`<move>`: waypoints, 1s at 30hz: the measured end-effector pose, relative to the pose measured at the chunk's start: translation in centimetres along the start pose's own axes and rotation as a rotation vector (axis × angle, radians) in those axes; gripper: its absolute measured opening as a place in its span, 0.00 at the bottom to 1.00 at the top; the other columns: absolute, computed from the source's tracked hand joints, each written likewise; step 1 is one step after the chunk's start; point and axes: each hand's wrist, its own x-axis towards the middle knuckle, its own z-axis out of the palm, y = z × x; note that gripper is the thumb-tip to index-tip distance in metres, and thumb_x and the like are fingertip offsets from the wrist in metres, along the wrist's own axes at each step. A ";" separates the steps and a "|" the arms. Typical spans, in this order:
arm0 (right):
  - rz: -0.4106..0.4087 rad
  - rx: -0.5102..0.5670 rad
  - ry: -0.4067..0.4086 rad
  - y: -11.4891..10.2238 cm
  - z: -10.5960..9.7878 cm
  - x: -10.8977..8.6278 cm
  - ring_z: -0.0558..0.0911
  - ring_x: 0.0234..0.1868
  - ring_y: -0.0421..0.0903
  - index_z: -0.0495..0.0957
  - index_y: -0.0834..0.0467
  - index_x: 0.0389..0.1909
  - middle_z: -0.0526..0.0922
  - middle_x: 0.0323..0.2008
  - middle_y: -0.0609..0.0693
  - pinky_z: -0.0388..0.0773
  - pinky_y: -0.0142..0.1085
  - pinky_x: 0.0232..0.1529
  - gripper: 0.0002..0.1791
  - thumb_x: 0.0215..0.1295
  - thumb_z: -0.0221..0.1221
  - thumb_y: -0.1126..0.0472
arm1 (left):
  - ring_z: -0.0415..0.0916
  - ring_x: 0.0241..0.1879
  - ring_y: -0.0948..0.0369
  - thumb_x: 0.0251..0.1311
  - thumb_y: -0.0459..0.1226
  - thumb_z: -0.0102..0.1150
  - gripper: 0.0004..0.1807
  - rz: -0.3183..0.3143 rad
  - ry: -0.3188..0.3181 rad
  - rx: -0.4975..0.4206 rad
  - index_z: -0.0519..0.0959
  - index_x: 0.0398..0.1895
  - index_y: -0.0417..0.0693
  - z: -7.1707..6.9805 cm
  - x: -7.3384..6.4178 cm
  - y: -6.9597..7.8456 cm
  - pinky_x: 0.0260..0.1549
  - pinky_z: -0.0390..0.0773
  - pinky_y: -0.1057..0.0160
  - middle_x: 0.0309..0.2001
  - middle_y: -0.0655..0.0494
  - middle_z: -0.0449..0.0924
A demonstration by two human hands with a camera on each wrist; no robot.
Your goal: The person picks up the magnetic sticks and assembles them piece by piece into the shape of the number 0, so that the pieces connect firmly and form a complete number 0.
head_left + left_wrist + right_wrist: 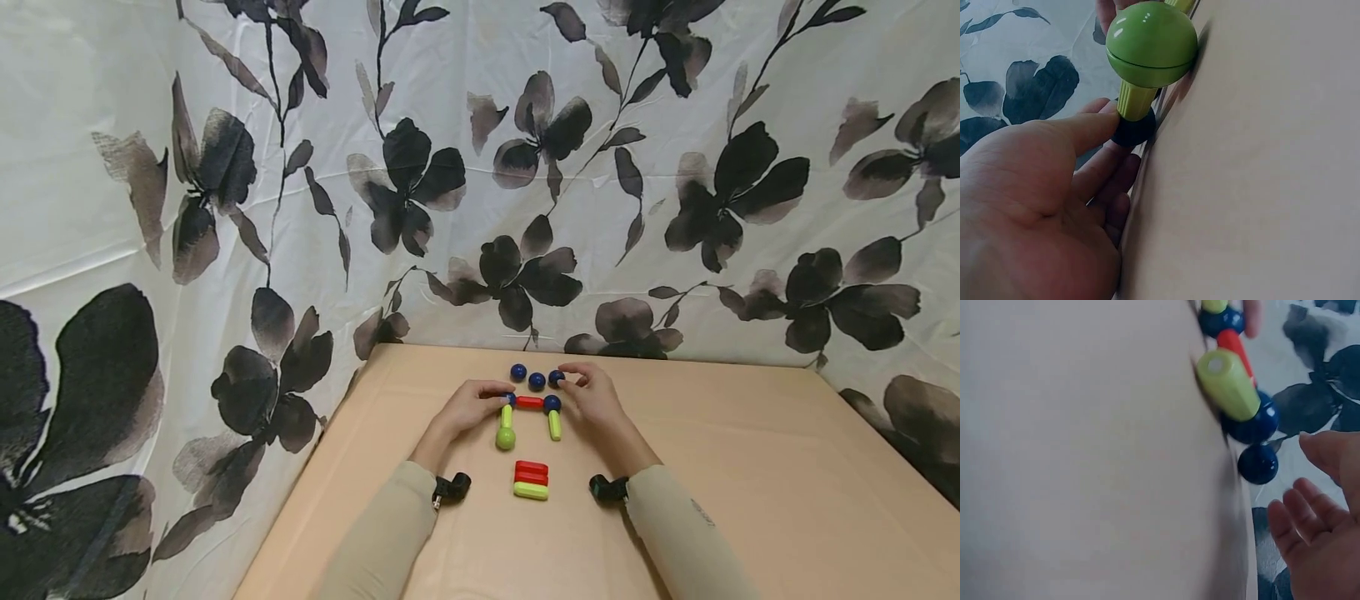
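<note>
A small frame of toy building rods and balls lies on the table. Its red rod (529, 403) joins a blue ball at the left corner to another blue ball (552, 403) on the right. One yellow-green rod (506, 416) runs toward me from the left corner, ending in a green ball (1152, 44); a second yellow-green rod (1229, 384) extends from the right corner. My left hand (472, 406) pinches the left corner blue ball (1134, 130) between thumb and fingers. Fingers spread, my right hand (597, 397) is beside a loose blue ball (1258, 464), with a gap in the right wrist view.
Two more loose blue balls, one on the left (518, 372) and one in the middle (537, 382), lie beyond the frame. Nearer me, red rods (532, 472) and a yellow-green rod (531, 491) lie side by side. A flowered cloth (465, 208) hangs behind the table (720, 467).
</note>
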 end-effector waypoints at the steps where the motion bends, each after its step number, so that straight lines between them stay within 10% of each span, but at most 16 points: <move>1: -0.013 -0.035 0.004 -0.1 -0.1 0.1 0.73 0.50 0.53 0.81 0.57 0.64 0.77 0.61 0.60 0.74 0.42 0.47 0.19 0.75 0.62 0.60 | 0.76 0.64 0.55 0.74 0.36 0.61 0.16 0.001 0.002 0.004 0.85 0.60 0.52 0.1 0.1 0.0 0.68 0.73 0.50 0.62 0.54 0.84; 12: -0.090 -0.181 -0.186 0.2 -0.6 1.5 0.53 0.80 0.70 0.67 0.55 0.77 0.56 0.80 0.65 0.52 0.69 0.75 0.28 0.79 0.57 0.58 | 0.76 0.65 0.54 0.74 0.37 0.61 0.15 -0.006 0.007 0.007 0.86 0.59 0.55 0.2 0.1 -0.2 0.69 0.72 0.48 0.61 0.55 0.84; 20: -0.090 -0.211 -0.195 0.5 0.1 2.0 0.75 0.66 0.61 0.75 0.59 0.71 0.74 0.70 0.62 0.71 0.58 0.70 0.23 0.79 0.56 0.62 | 0.76 0.65 0.55 0.74 0.37 0.60 0.15 -0.020 0.015 0.019 0.86 0.59 0.57 0.1 0.0 0.0 0.69 0.72 0.49 0.62 0.56 0.84; 30: -0.074 -0.295 -0.150 -0.2 0.3 2.0 0.78 0.58 0.59 0.77 0.60 0.65 0.80 0.61 0.60 0.75 0.57 0.66 0.19 0.76 0.59 0.65 | 0.75 0.66 0.53 0.74 0.36 0.60 0.16 -0.022 0.014 0.010 0.85 0.61 0.53 0.1 -0.3 0.3 0.70 0.71 0.48 0.63 0.55 0.83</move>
